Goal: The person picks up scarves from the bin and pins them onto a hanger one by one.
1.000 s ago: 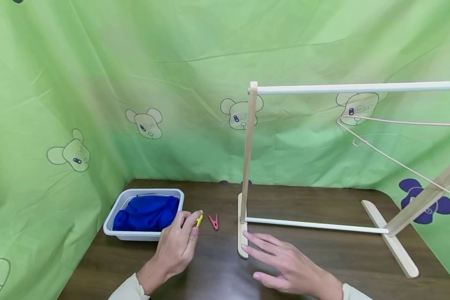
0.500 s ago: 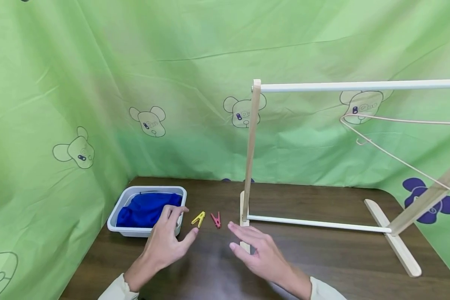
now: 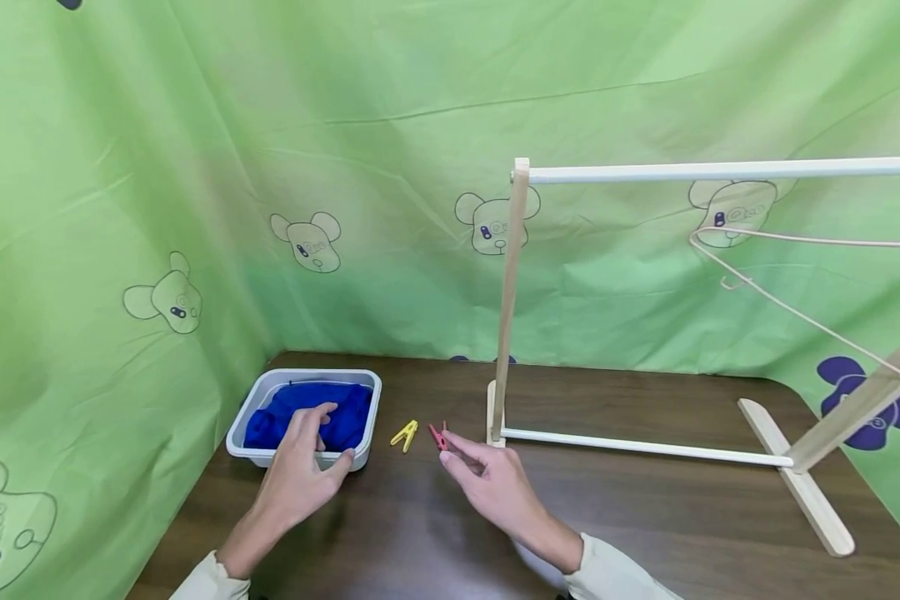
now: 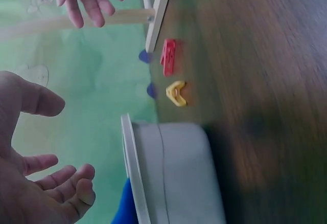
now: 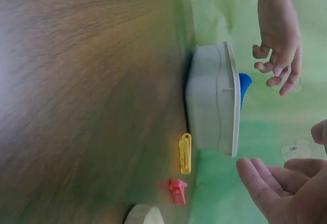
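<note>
A grey-white plastic basin [image 3: 304, 373] at the left of the table holds a bunched blue cloth [image 3: 345, 421]. Over its front right part hovers my left hand [image 3: 300, 471], fingers loosely bent and apart from the cloth, as the right wrist view shows. To the right of the basin lie a yellow clothespin [image 3: 404, 435] and a red clothespin [image 3: 437, 436]. My right hand [image 3: 498, 487] is above the table by the red clothespin, thumb and fingers spread with nothing between them. In the left wrist view the red clothespin [image 4: 169, 57] lies apart from that hand.
A wooden drying rack [image 3: 512, 292] with white bars stands at the right. A pale wire hanger [image 3: 787, 310] shows at its right side. The brown table [image 3: 615, 517] backs onto a green printed curtain [image 3: 390, 183].
My left hand has let go of the yellow clothespin, which now lies on the table, and has moved left over the basin. My right hand has moved left toward the red clothespin.
</note>
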Motion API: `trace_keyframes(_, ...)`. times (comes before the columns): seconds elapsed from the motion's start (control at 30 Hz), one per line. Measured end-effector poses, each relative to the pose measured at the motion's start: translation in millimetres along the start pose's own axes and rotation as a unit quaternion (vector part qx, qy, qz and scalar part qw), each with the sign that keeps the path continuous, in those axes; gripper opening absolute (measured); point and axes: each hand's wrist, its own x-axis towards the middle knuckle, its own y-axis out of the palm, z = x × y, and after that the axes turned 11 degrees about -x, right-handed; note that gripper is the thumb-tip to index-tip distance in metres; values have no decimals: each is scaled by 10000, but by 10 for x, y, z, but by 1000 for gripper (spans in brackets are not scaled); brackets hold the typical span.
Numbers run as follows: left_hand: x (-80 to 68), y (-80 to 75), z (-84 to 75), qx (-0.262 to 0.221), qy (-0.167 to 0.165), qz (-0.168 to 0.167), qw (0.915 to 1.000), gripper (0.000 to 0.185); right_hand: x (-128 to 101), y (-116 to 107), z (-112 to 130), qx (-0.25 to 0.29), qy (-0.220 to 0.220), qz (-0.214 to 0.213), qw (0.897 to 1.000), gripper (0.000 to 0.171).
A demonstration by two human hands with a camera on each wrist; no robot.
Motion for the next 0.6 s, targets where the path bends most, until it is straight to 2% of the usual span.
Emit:
trace_keyframes(0.17, 17, -78, 92, -277, 83, -99, 9995, 58, 87, 123, 46, 128, 84, 5, 9999, 34)
trace_keyframes(0.3, 24, -141, 168, -537, -74, -118, 9985, 53, 153, 227, 87, 167, 104, 82, 9998, 35)
trace_keyframes(0.6, 19, -294, 307, -349, -275, -265, 9987, 45, 317, 467, 202, 40, -80, 155, 9998, 38)
